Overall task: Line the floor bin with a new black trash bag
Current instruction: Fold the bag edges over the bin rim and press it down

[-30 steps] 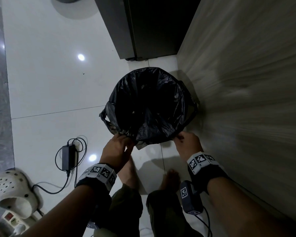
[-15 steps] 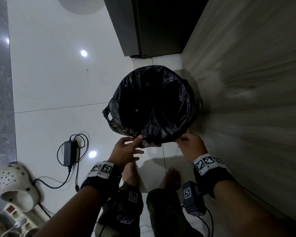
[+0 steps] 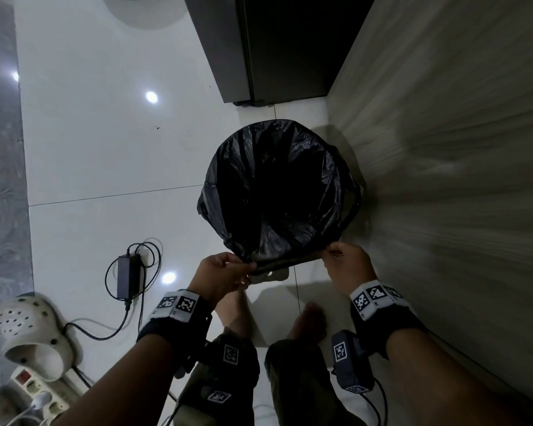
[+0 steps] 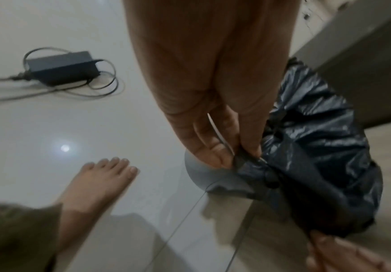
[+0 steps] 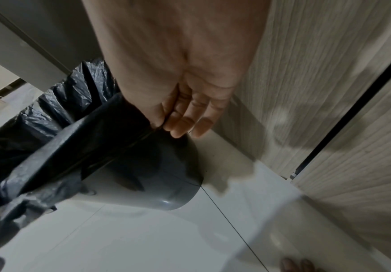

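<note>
A black trash bag [image 3: 277, 192] lines a grey round floor bin [image 5: 147, 195] that stands on the white tile floor by a wooden wall. The bag's mouth is spread wide over the rim. My left hand [image 3: 228, 272] pinches the bag's near edge at the left; the left wrist view shows its thumb and fingers nipping the bag [image 4: 306, 147] against the bin [image 4: 203, 176]. My right hand [image 3: 345, 262] pinches the near edge at the right, stretching the bag [image 5: 92, 139] taut between both hands. The bin's inside is dark.
A black power adapter [image 3: 129, 275] with coiled cable lies on the floor to the left. A pale clog [image 3: 31, 330] and a power strip [image 3: 40, 392] sit at the lower left. A dark cabinet [image 3: 277, 47] stands behind the bin. My bare feet [image 3: 308, 321] are just before it.
The bag's mouth has been spread wider and pulled down at the near rim. My left hand shifted from loosely touching the edge to pinching it; the right hand kept its grip.
</note>
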The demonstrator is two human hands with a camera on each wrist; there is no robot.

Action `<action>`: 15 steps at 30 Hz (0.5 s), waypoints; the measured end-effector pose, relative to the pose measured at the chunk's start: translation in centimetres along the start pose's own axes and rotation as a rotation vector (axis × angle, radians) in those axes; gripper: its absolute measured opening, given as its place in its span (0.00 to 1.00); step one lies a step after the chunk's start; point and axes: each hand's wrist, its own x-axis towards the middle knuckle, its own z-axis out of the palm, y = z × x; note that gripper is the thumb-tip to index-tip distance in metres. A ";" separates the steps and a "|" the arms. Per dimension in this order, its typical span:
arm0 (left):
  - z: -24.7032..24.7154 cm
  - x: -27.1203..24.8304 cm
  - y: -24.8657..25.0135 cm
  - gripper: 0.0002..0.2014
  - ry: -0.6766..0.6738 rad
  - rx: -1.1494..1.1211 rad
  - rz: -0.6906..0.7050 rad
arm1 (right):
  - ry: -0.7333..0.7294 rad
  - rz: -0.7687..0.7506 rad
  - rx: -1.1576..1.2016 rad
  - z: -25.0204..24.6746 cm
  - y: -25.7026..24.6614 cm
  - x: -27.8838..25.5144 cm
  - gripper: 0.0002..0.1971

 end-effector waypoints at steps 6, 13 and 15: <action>0.9 1.7 -0.7 0.04 0.086 0.062 0.016 | 0.053 0.004 -0.070 1.0 0.3 1.8 0.09; 0.3 1.2 0.0 0.09 0.366 0.478 0.253 | 0.053 0.188 -0.028 -1.3 -0.3 2.5 0.12; -0.1 -0.1 0.4 0.08 0.561 0.563 0.476 | 0.219 0.172 0.034 -2.8 -1.3 1.5 0.09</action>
